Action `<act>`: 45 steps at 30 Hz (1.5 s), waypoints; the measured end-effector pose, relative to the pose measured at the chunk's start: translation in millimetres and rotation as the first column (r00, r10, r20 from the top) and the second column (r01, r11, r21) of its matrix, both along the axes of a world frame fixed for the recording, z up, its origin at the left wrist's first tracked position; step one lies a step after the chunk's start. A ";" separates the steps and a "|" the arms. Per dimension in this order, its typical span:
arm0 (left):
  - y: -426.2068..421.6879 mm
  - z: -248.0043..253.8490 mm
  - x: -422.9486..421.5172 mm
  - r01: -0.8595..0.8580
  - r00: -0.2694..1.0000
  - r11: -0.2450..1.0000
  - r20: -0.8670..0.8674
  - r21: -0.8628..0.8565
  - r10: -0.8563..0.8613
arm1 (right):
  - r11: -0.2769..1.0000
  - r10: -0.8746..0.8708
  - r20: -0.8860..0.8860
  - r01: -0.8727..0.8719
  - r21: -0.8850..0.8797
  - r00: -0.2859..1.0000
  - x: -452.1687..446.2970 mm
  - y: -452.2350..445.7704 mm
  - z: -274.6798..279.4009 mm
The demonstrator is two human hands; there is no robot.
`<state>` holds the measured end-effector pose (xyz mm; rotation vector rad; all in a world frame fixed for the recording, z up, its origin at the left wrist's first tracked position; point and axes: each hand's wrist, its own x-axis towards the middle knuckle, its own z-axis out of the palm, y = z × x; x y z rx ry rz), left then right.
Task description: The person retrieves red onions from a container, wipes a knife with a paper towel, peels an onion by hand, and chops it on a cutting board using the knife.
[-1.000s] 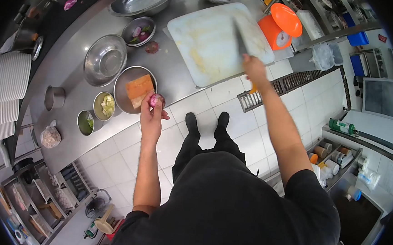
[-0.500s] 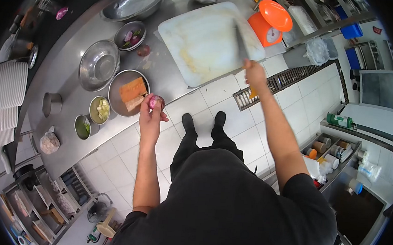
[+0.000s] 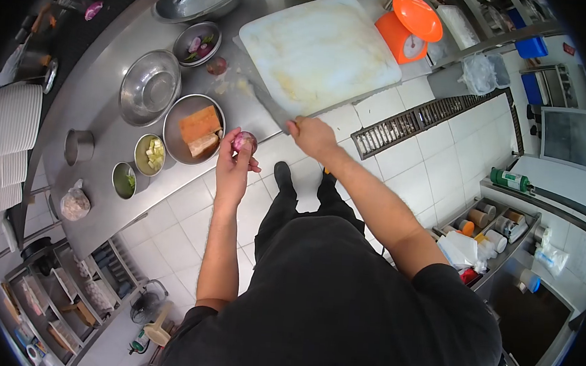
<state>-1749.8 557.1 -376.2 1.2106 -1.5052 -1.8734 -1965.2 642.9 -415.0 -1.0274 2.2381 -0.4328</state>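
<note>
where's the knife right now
In the head view, the knife is in the right hand, upper middle of the picture, its blade beside the lower left edge of the white cutting board.

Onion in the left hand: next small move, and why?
Probably bring the left hand over the cutting board and set the onion down there. The onion is held off the board, near the edge of the steel counter; nothing lies on the board, and the right hand grips the knife.
</note>
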 end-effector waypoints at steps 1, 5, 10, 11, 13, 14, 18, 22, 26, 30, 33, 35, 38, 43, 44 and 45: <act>0.0 1.4 0.0 0.006 1.000 1.000 -0.010 -0.002 -0.006 | 0.999 0.037 0.019 -0.037 0.006 0.999 4.8 0.9 6.5; 0.5 3.3 8.6 -0.011 1.000 1.000 -0.022 -0.013 0.010 | 0.978 -0.167 0.025 0.169 -0.124 0.986 -32.4 27.1 -26.9; -1.3 -1.3 30.4 -0.042 0.999 0.999 0.031 -0.007 0.042 | 0.836 -0.542 0.062 0.545 -0.064 0.838 -121.9 90.1 -20.5; -1.6 -2.6 35.0 -0.049 0.997 0.999 0.050 -0.005 0.050 | 0.825 -0.560 0.044 0.562 -0.064 0.827 -130.4 95.9 -20.7; -2.8 -4.5 42.4 -0.062 0.994 0.998 0.089 -0.005 0.062 | 0.836 -0.544 0.019 0.543 -0.076 0.839 -128.4 101.1 -32.8; -3.3 -5.8 45.1 -0.071 0.993 0.997 0.092 -0.002 0.071 | 0.849 -0.526 -0.001 0.524 -0.066 0.851 -114.2 96.1 -36.3; -6.5 -13.2 50.6 -0.075 0.994 0.997 0.082 -0.010 0.076 | 0.927 -0.374 -0.099 0.376 0.005 0.922 -30.6 67.2 -53.6; -11.4 -10.4 36.3 -0.046 0.997 0.999 0.061 -0.017 0.047 | 0.977 -0.194 -0.032 0.190 -0.097 0.981 33.1 37.5 -32.7; -10.6 1.3 25.9 -0.025 0.999 0.999 0.028 -0.033 0.026 | 0.995 -0.056 0.031 0.058 -0.081 0.998 43.0 30.3 -9.2; -8.8 4.6 23.5 -0.026 0.999 0.999 0.031 -0.023 0.027 | 0.954 -0.186 -0.053 0.168 -0.247 0.981 -10.6 53.6 -22.8; -5.8 4.9 30.0 -0.019 0.998 1.000 0.067 -0.018 0.020 | 0.887 -0.449 0.096 0.455 -0.070 0.889 -80.1 71.6 0.0; -4.7 0.0 36.9 -0.019 0.996 1.000 0.088 -0.002 0.020 | 0.851 -0.512 0.032 0.512 -0.116 0.858 -126.0 83.9 -9.3; -1.3 -2.3 44.4 -0.020 0.994 1.000 0.105 -0.001 0.020 | 0.833 -0.549 0.024 0.549 -0.074 0.836 -165.0 80.8 -22.7; 2.6 -8.4 46.1 -0.052 0.991 0.999 0.123 0.013 0.050 | 0.958 -0.287 -0.084 0.285 -0.037 0.954 -87.4 33.2 -50.8; 2.6 -10.4 44.9 -0.052 0.990 0.999 0.129 0.015 0.050 | 0.974 -0.210 -0.064 0.214 0.070 0.976 -49.1 14.6 -20.0; 2.7 -11.5 41.8 -0.043 0.993 0.999 0.114 0.016 0.041 | 0.990 -0.124 -0.031 0.125 0.062 0.992 -20.9 3.6 -19.1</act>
